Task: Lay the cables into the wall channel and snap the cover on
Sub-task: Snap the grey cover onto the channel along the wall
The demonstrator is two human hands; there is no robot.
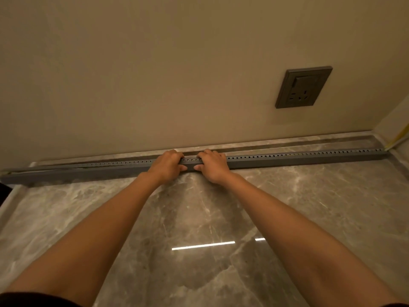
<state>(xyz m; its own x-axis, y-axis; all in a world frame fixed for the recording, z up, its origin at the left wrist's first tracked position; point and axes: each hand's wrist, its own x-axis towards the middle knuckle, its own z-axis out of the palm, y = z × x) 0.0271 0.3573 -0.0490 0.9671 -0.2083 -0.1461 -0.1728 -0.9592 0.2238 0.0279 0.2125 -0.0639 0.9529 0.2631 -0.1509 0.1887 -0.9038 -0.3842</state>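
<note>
A long grey slotted cable channel [298,158] lies along the foot of the beige wall, on the marble surface [199,218]. Its top shows a row of small holes. Side by side at its middle, my left hand [166,165] and my right hand [212,165] both grip it, fingers over the top and thumbs on the front face. At the left stretch [66,171] the top piece looks slightly raised from the body. No cables are visible.
A dark grey wall socket [303,87] sits on the wall at the upper right. A side wall with a yellow strip [398,138] closes the right corner. The marble's left edge [8,196] drops off at the left.
</note>
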